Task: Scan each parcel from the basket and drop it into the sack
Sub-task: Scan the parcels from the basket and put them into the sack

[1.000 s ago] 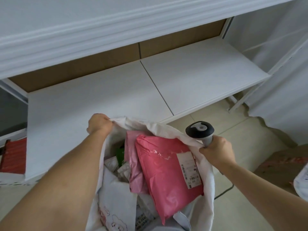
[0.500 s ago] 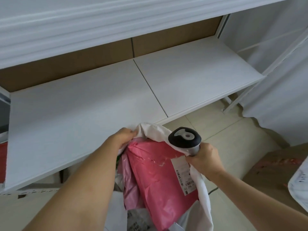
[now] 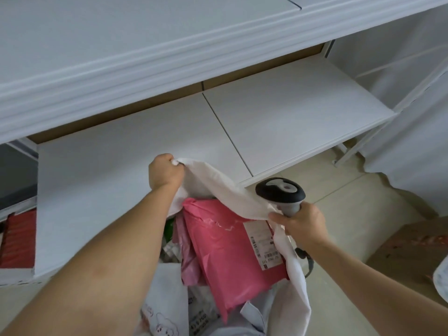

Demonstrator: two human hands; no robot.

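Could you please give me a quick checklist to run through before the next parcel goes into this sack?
1. Sack mouth held by both hands: ok; the left hand grips the far rim, the right hand pinches the near rim.
2. Scanner secure: ok; the right hand holds its handle together with the rim.
3. Pink parcel fully inside: not ok; its top and label sit up near the rim.
4. Room left in the sack: cannot tell; parcels hide its depth.
5. A free hand for the next parcel: not ok; both are occupied.
6. Basket within reach: cannot tell; it is not in view.
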